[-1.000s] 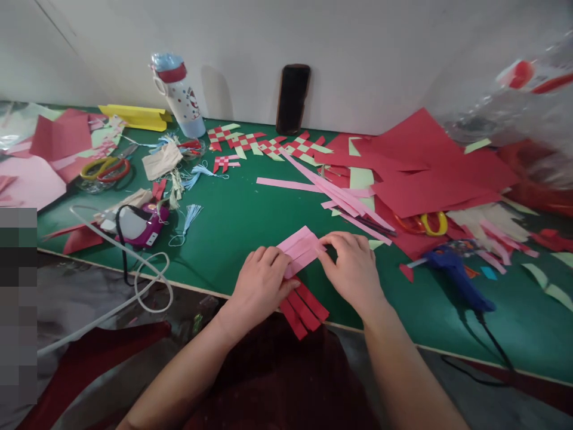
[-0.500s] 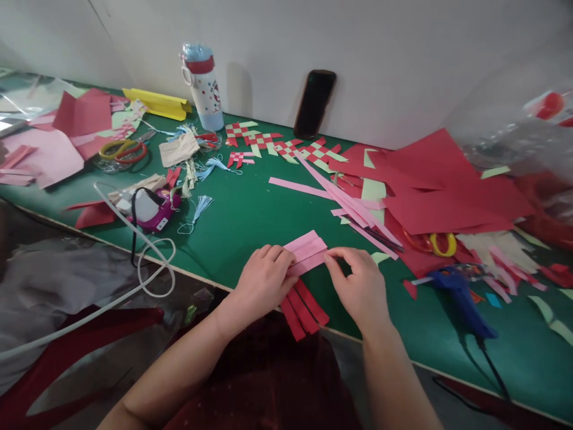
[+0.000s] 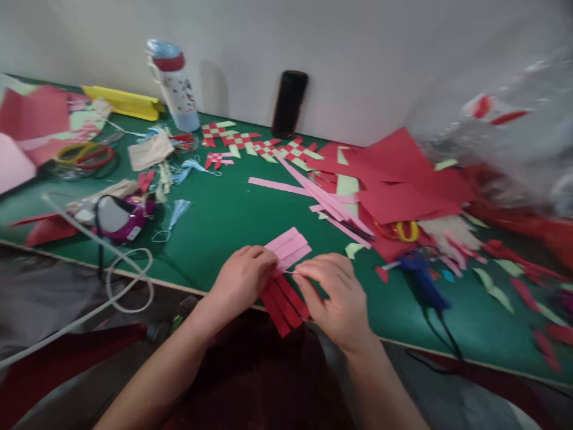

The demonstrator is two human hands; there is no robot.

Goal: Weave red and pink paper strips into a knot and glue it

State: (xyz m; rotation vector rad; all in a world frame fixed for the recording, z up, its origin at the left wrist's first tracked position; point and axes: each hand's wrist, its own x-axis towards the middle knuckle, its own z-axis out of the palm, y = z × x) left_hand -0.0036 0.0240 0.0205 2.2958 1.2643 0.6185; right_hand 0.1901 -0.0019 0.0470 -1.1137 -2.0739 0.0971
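Pink paper strips [image 3: 290, 246] and red paper strips [image 3: 285, 307] cross each other at the table's front edge. My left hand [image 3: 248, 272] is closed on the piece where the two colours meet, its fingertips covering the crossing. Opposite it, my right hand [image 3: 336, 292] pinches the end of a thin pink strip seen nearly edge-on, above the red strips. Loose pink strips [image 3: 322, 200] lie beyond my hands. Farther back, several woven red and pale green pieces [image 3: 242, 141] form a row.
A bottle [image 3: 176, 89] stands by the wall, and a phone [image 3: 290, 103] leans on it. Red sheets [image 3: 398, 179] spread to the right, near a blue glue gun [image 3: 421, 278]. At left are scissors [image 3: 85, 155], a white cable [image 3: 129, 269] and tassels [image 3: 176, 215].
My right hand has moved from the far end of the pink strips toward my left hand, lifting one strip's end. The view has turned to the right.
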